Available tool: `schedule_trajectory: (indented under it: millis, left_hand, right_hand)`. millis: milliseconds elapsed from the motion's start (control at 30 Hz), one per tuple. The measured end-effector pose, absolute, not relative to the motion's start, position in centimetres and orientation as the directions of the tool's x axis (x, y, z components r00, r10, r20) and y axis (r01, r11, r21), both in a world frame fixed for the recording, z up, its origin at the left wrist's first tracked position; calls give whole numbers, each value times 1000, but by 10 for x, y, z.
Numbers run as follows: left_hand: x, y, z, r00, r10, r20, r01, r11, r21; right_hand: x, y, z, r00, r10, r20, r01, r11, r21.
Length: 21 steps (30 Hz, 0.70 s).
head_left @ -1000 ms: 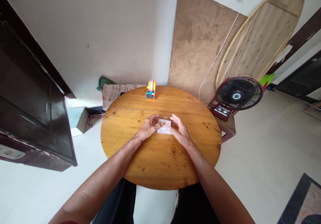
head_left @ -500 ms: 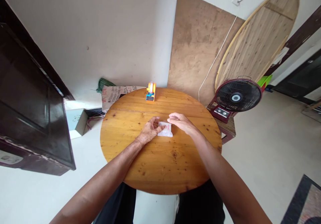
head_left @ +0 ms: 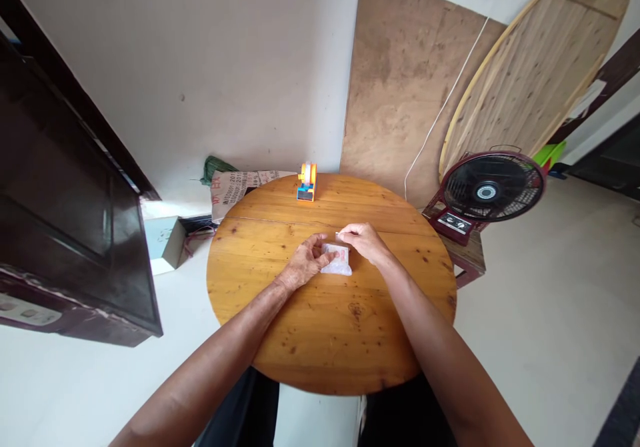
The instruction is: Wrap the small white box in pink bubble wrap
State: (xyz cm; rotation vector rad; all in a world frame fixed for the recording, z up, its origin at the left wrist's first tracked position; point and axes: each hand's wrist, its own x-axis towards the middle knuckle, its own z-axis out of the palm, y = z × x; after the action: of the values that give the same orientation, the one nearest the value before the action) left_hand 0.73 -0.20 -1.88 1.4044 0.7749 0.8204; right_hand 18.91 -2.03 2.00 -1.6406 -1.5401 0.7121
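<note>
A small, flat packet (head_left: 338, 264) in whitish, see-through wrapping with red print lies on the round wooden table (head_left: 320, 327). It looks like bubble wrap, though the detail is too small to be sure. My left hand (head_left: 306, 260) grips the packet's left side, its thumb lying over the top and its fingers curled at the far left corner. Just beyond the far edge of the packet, my right hand (head_left: 364, 241) is closed in a pinch. A small whitish strip shows at its fingertips; whether it joins the packet, I cannot tell.
An orange and blue tape dispenser (head_left: 307, 181) stands near the table's far edge. To the right, a dark red electric fan (head_left: 487, 193) rests on a wooden stool (head_left: 467, 253). A wooden board (head_left: 395, 80) and a round tabletop (head_left: 540, 67) lean against the wall.
My right hand's fingers have drawn together into a pinch, with a whitish strip now showing at the tips. My left hand keeps its hold on the packet. The camera view has shifted slightly.
</note>
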Motion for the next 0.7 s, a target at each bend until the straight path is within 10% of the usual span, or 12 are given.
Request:
schedule_trajectory:
  millis: [433,700]
  left_hand:
    - [7,-3,-11,536,844,-3,-26,19,999]
    - [6,1,-16,553,833,27,-37,-8,999]
  right_hand:
    - [197,-36,14,-106,966,235,516,256,-818]
    - [188,-56,41,-433,859,275,819,502,-279]
